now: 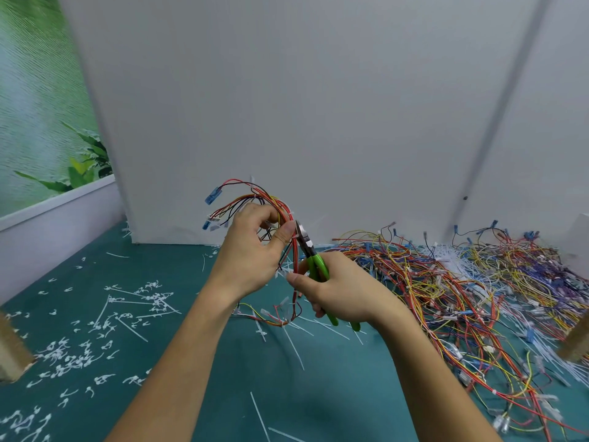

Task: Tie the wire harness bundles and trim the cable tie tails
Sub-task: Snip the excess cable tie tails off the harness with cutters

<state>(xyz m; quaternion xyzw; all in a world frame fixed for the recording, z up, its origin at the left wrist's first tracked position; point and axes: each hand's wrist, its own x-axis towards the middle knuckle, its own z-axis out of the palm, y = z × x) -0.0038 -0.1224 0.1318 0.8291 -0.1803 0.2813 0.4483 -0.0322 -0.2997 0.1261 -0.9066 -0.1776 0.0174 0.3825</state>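
My left hand (251, 250) grips a wire harness bundle (255, 199) of red, yellow and black wires with blue connectors, held up above the green table. My right hand (344, 291) holds green-handled cutters (314, 260). Their metal jaws (302, 236) sit right beside my left thumb, at a white cable tie on the bundle. The lower end of the harness (280, 314) hangs down between my wrists, with white ties on it.
A big tangle of loose harnesses (462, 282) covers the table's right side. Cut tie tails (95, 330) litter the left, and whole white cable ties (293, 346) lie near the middle. A white panel (287, 106) stands behind. Cardboard corners (12, 349) intrude at both edges.
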